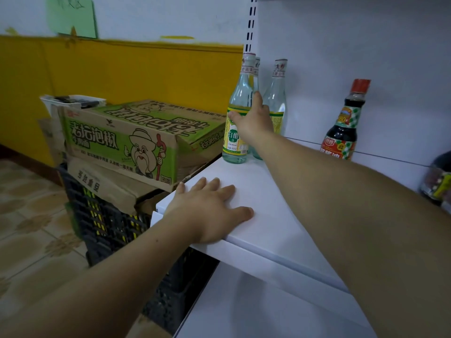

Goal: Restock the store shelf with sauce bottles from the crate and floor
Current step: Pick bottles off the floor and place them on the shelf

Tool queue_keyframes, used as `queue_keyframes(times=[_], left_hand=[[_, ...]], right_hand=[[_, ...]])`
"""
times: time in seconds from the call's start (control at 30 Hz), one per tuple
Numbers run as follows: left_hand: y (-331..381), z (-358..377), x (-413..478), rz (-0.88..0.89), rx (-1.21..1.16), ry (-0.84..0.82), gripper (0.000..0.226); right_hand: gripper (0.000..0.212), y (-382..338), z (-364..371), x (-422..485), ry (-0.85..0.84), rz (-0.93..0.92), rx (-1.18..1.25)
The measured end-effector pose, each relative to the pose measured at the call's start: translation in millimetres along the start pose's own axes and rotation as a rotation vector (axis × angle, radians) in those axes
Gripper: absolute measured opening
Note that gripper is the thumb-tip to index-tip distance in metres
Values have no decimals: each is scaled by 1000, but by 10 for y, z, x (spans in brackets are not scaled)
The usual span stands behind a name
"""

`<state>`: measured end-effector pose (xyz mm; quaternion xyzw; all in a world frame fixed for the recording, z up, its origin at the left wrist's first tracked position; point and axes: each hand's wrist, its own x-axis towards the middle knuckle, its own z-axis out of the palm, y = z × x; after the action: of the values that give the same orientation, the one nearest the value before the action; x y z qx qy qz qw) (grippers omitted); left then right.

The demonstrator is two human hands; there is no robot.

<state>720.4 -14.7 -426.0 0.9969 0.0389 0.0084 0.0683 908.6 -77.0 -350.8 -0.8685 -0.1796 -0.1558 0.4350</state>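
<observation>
Sauce bottles (235, 132) — only a few stand on the shelf (280, 228), so restocking looks early; right hand (253, 120) among them, grip cannot be told — left hand (210, 211) fingers flat, released.
</observation>
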Motion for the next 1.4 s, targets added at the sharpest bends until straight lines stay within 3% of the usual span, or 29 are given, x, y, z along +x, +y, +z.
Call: queue_keyframes(times=[0.4, 0.6, 0.73, 0.83, 1.0, 1.1, 1.4], left_hand=[[-15, 33, 15, 3, 4, 16, 76], [-42, 43, 29, 0, -21, 33, 75], [-23, -17, -8, -22, -85, 53, 70], [-3, -94, -120, -46, -87, 24, 80], [-37, -290, -679, -124, -138, -13, 82], [-80, -311, -1229, -160, -136, -41, 82], [-187, -1, -2924, -398, -113, -160, 81]], right_hand=[[80, 34, 74, 17, 42, -6, -23], [92, 2, -2, -105, -70, 94, -16], [72, -11, -225, -413, -143, 32, -147], [63, -19, -500, -723, -233, -20, -234], [56, -203, -955, -1276, -326, -76, -311], [67, -362, -1075, -1703, -409, -92, -358], [76, -993, -803, -3139, -729, -287, -405]])
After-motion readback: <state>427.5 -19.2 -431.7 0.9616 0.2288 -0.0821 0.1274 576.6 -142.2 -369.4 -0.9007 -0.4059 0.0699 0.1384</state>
